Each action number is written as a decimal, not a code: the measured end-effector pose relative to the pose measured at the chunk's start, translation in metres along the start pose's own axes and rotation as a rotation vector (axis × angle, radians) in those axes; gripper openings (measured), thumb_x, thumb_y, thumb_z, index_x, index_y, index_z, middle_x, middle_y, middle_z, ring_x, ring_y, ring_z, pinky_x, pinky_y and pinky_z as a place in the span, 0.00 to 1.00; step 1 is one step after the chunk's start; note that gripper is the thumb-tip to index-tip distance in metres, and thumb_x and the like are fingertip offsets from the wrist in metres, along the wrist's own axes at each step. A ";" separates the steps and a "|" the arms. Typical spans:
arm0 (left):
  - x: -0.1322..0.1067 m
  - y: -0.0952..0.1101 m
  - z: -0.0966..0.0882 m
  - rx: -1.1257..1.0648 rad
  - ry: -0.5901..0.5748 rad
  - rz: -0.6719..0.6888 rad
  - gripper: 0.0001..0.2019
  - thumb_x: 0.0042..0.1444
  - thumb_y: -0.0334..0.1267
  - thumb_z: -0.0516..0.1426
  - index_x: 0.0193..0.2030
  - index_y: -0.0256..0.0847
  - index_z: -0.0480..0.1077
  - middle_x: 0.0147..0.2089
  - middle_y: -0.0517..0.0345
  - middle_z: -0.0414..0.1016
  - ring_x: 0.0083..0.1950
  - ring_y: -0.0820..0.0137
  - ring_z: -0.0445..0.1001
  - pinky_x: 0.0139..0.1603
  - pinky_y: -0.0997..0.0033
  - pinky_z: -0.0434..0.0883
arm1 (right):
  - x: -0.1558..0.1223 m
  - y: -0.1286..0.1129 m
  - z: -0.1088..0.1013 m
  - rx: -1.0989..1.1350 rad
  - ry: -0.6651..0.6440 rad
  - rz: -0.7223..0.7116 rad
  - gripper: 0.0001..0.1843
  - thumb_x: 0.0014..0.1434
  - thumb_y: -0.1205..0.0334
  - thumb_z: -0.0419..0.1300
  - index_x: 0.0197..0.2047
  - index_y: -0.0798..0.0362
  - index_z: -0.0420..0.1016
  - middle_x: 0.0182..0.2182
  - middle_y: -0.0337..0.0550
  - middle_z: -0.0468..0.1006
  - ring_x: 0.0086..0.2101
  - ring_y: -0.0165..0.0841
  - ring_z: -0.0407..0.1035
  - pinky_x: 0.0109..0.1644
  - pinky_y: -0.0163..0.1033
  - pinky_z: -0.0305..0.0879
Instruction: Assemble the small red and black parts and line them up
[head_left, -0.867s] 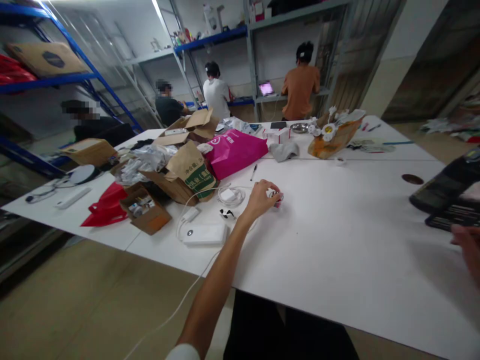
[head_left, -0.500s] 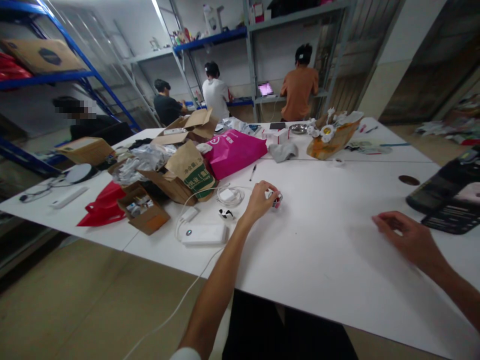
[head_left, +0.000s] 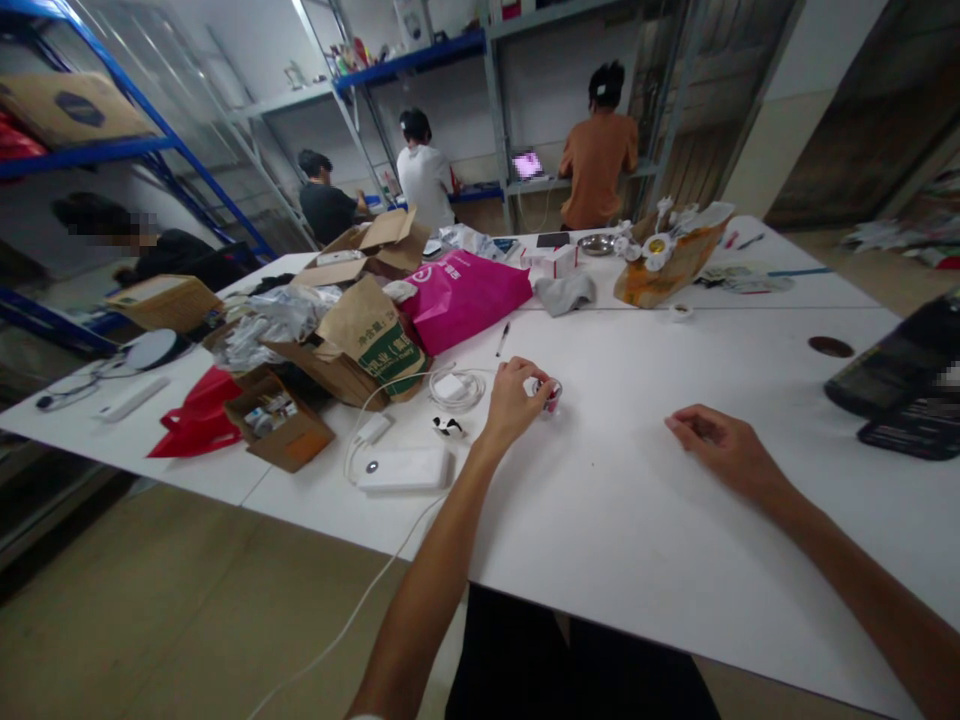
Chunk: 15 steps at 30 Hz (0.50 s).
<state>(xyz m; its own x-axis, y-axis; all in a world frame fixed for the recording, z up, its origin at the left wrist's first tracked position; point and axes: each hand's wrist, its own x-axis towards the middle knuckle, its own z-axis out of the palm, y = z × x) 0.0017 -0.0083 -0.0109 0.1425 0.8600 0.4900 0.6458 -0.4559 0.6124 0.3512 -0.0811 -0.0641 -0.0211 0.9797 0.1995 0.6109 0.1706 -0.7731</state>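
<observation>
The right hand (head_left: 716, 450) has slid left across the white table (head_left: 637, 520). Before, it was near the right edge; now it lies close to the middle. Its fingers are bent and close together on the table, and it cannot be told if anything is under them. The left hand (head_left: 517, 400) has stayed put, with its fingers closed on a small red and white thing (head_left: 551, 393) in the middle of the table.

On the left, a small open box (head_left: 279, 432) holds little packs. Behind it are a brown paper bag (head_left: 373, 335), a red bag (head_left: 193, 422) and a pink bag (head_left: 466, 295).

Just left of the left hand lie a rolled white cable (head_left: 457, 390) and a white power bank (head_left: 405, 468). A pen (head_left: 502, 340) lies farther back. Nothing lies between the two hands.
</observation>
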 end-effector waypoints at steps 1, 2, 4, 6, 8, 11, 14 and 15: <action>0.000 0.000 0.001 0.001 0.011 0.007 0.03 0.63 0.34 0.70 0.37 0.42 0.82 0.46 0.53 0.82 0.52 0.60 0.78 0.63 0.55 0.70 | -0.001 0.000 -0.001 0.008 0.003 0.008 0.27 0.68 0.32 0.63 0.43 0.50 0.82 0.34 0.44 0.82 0.33 0.37 0.73 0.38 0.42 0.69; 0.000 0.001 0.002 0.001 0.020 0.015 0.04 0.63 0.34 0.69 0.37 0.42 0.81 0.46 0.52 0.82 0.52 0.61 0.78 0.63 0.55 0.70 | -0.001 0.000 -0.002 0.014 0.004 0.012 0.27 0.67 0.32 0.63 0.43 0.50 0.82 0.33 0.44 0.81 0.32 0.37 0.73 0.38 0.42 0.69; -0.001 0.003 0.002 -0.006 0.030 0.029 0.04 0.64 0.35 0.69 0.37 0.42 0.80 0.45 0.53 0.83 0.51 0.61 0.78 0.61 0.56 0.70 | -0.002 -0.003 -0.003 0.016 -0.008 0.008 0.28 0.67 0.31 0.63 0.43 0.50 0.82 0.32 0.44 0.81 0.32 0.37 0.73 0.39 0.42 0.69; -0.003 0.006 0.001 -0.026 0.049 0.024 0.05 0.66 0.36 0.68 0.38 0.42 0.79 0.44 0.54 0.84 0.50 0.61 0.79 0.59 0.57 0.71 | -0.003 -0.007 -0.003 0.006 -0.031 0.002 0.28 0.68 0.31 0.62 0.43 0.50 0.82 0.32 0.43 0.81 0.32 0.37 0.73 0.39 0.42 0.68; -0.004 0.011 -0.001 -0.063 0.099 0.012 0.05 0.68 0.38 0.67 0.39 0.43 0.79 0.42 0.55 0.84 0.49 0.62 0.78 0.57 0.58 0.72 | -0.004 -0.008 -0.003 -0.002 -0.040 0.001 0.28 0.68 0.31 0.62 0.43 0.50 0.82 0.32 0.43 0.81 0.32 0.37 0.72 0.39 0.42 0.68; -0.006 0.023 -0.007 -0.154 0.204 0.023 0.06 0.69 0.42 0.66 0.42 0.44 0.79 0.42 0.56 0.84 0.47 0.64 0.78 0.54 0.60 0.72 | -0.005 -0.007 -0.002 0.017 -0.024 0.003 0.28 0.68 0.31 0.63 0.43 0.50 0.81 0.32 0.43 0.80 0.32 0.37 0.72 0.40 0.43 0.68; -0.009 0.038 -0.009 -0.303 0.243 -0.004 0.10 0.69 0.48 0.66 0.43 0.44 0.80 0.43 0.55 0.84 0.45 0.66 0.77 0.52 0.62 0.73 | -0.007 -0.014 0.002 0.132 0.011 -0.004 0.27 0.68 0.31 0.64 0.44 0.50 0.79 0.31 0.43 0.79 0.33 0.37 0.74 0.42 0.43 0.71; -0.011 0.043 -0.008 -0.368 0.222 -0.034 0.12 0.69 0.50 0.66 0.43 0.43 0.80 0.42 0.55 0.84 0.43 0.66 0.76 0.50 0.63 0.73 | -0.008 -0.020 0.005 0.191 0.013 -0.009 0.27 0.68 0.32 0.64 0.45 0.50 0.79 0.32 0.44 0.80 0.34 0.37 0.75 0.42 0.44 0.73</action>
<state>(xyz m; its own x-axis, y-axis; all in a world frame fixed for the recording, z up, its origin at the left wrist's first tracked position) 0.0214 -0.0392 0.0149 -0.0651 0.8243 0.5624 0.3315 -0.5138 0.7913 0.3353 -0.0914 -0.0534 -0.0149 0.9767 0.2139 0.4491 0.1977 -0.8713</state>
